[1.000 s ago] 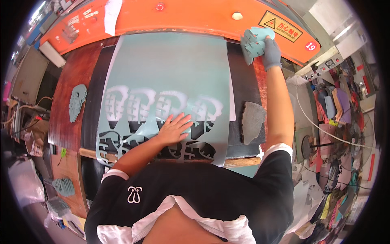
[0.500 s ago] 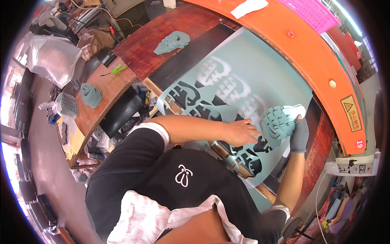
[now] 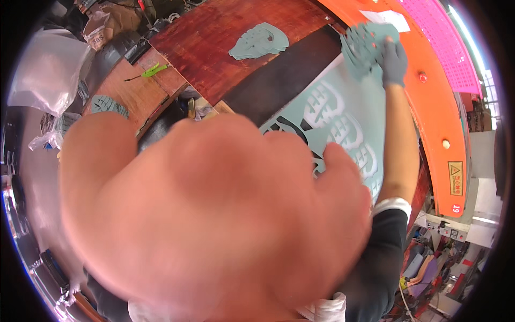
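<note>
My right hand [image 3: 394, 61], in a grey glove with a bare fingertip showing, grips a stack of grey-green foam sole-shaped pieces [image 3: 365, 45]. It holds them at the far right, over the top of the sheet and beside the orange beam. Very large and blurred, my left hand [image 3: 225, 214] fills the lower middle close to the camera. Its fingers cannot be made out well. Behind it lies the grey-green foam sheet [image 3: 370, 107], with pale sole-shaped outlines and cut-out gaps showing the black surface below.
Another pile of sole pieces [image 3: 260, 42] lies on the red-brown board [image 3: 209, 43]. A green-handled tool [image 3: 154, 70] and more pieces [image 3: 107, 104] rest on the wooden side table [image 3: 129, 88]. The orange machine beam [image 3: 424, 118] curves along the right, with a pink basket [image 3: 440, 37] on top.
My right hand has carried the stack of sole pieces up and away, toward the beam's far part. My left hand has left the sheet and come up close to the camera. The view has shifted.
</note>
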Available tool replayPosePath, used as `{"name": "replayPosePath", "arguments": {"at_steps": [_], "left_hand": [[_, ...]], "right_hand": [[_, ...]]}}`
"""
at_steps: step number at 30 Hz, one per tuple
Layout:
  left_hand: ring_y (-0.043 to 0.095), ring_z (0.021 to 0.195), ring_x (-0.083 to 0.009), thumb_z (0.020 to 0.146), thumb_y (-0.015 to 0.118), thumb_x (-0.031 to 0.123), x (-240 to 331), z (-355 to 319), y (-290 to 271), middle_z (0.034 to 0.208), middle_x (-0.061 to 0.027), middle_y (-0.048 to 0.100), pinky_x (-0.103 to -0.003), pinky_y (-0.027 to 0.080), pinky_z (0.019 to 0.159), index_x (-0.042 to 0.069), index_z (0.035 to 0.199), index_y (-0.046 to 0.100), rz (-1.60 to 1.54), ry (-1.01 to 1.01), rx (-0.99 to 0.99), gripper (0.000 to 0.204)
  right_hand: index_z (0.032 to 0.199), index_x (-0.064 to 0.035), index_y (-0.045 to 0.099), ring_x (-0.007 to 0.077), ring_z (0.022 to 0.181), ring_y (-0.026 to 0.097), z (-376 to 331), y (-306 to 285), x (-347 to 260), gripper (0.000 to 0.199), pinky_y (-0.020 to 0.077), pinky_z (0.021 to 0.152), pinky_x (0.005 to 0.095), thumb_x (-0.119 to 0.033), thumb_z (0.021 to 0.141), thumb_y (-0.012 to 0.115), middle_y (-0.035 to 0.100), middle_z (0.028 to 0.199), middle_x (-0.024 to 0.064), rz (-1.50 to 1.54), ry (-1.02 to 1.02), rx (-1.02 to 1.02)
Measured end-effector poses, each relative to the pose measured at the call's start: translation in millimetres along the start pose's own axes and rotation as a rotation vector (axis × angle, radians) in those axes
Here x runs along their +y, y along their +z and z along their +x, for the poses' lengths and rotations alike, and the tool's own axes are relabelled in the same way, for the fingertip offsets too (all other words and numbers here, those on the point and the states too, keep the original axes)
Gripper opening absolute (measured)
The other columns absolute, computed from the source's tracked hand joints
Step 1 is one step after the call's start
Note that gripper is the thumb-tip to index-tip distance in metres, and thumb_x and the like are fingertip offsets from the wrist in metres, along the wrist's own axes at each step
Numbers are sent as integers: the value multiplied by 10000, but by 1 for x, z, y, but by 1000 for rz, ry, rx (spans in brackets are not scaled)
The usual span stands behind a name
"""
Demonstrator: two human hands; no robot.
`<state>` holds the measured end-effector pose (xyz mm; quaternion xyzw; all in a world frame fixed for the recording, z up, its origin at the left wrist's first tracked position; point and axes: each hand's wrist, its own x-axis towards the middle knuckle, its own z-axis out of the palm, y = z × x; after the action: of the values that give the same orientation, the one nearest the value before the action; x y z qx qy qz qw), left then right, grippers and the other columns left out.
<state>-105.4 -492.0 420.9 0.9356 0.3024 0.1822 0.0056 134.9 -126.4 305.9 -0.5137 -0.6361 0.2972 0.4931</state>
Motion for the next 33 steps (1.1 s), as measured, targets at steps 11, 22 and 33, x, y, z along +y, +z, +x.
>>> {"name": "replayPosePath", "arguments": {"at_steps": [11,22,33], "left_hand": [[570,689,-184,695,609,120,-51,-24,-16,935,-90,574,-275,422,514,64,1074,602,-255,106,4,384],[579,742,-206,702,613,106,-56,-15,-11,953,-107,584,-294,435,572,55,1064,611,-287,202,15,366],[588,795,-228,709,617,92,-34,-4,-17,971,-123,594,-314,448,629,46,1054,620,-323,272,1,349]], "right_hand": [[971,-111,628,296,842,597,-93,290,69,237,486,710,413,-275,801,608,622,919,113,-757,-742,-533],[1018,-122,627,252,792,609,-67,306,44,251,476,652,411,-278,828,574,622,804,65,-660,-848,-151],[1077,-77,601,341,1054,513,-160,251,50,347,436,874,427,-240,774,646,533,1170,134,-494,-896,-516]]}}
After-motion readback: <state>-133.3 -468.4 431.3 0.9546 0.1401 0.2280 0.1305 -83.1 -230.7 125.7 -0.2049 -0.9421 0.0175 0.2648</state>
